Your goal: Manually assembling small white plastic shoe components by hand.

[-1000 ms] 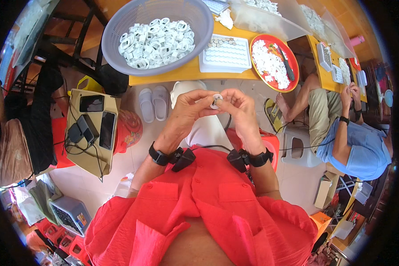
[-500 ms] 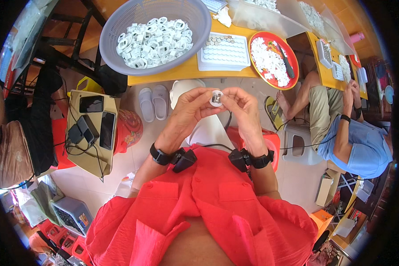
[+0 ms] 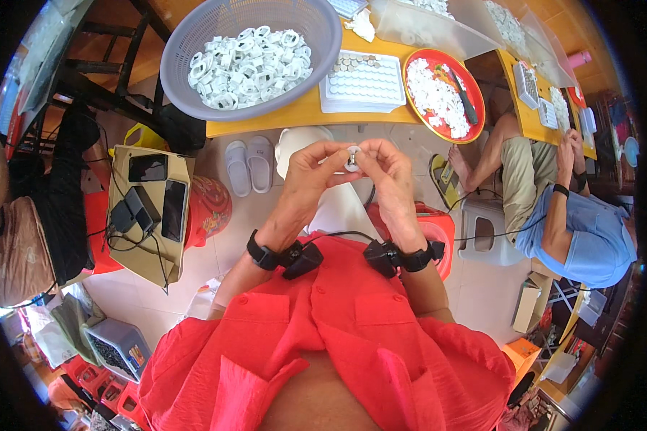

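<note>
A small-parts workshop: basket [image 3: 181, 54] of white pieces [image 3: 250, 70], yellow table [image 3: 305, 113], seated co-worker [image 3: 581, 241].

Left hand [image 3: 309, 176] and right hand [image 3: 391, 178] pinch close together, forearms [image 3: 239, 282] slanting inward.

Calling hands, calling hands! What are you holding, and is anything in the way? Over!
Left hand, right hand: both pinching one small round white piece. Shiny metal-looking part at its middle. Only fingers covering its edges. Over.

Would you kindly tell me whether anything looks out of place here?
Perhaps the red plate: its rim appears to jut past the front edge of the yellow table, so it may not be fully supported.
</note>
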`<state>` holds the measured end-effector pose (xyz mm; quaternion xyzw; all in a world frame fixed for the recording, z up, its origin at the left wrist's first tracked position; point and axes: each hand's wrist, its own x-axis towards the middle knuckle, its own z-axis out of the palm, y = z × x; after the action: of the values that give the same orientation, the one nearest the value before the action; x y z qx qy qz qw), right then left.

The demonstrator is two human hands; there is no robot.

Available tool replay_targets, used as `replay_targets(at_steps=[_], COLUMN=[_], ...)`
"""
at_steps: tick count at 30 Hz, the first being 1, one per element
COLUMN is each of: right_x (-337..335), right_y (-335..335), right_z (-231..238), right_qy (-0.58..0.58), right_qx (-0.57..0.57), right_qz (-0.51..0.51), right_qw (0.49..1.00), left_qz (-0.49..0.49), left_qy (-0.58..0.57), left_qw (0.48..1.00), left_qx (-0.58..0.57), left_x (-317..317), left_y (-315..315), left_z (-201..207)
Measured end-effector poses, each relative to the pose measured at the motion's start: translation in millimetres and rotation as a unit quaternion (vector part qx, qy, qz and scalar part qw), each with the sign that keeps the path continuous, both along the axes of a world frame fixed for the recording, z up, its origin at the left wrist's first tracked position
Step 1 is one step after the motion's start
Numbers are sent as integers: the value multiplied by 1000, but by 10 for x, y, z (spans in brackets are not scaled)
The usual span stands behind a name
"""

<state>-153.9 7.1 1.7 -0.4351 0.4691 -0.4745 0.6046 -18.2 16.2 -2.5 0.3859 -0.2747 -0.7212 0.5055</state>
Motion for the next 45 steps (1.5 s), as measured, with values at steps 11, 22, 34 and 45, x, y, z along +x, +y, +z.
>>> replay_targets(at_steps=[11,22,34,45], right_x=[-46,21,-1339,-1357], right_y=[10,2,-810,-1050], right_z=[108,-76,-165,-381], right_qy=[50,80,442,506], right_qx=[-5,-75,-87,-31], right_qz=[25,-58,-214,-134], right_qw=[998,992,867,851], left_qz=[-23,-29,-63,-81], left_qy=[5,32,40,28], left_qw=[1000,998,995,993], left_qx=[11,48,68,77], left_x=[22,26,-8,-89], left_y=[-16,-13,-2,-12], left_z=[32,-78,-253,-219])
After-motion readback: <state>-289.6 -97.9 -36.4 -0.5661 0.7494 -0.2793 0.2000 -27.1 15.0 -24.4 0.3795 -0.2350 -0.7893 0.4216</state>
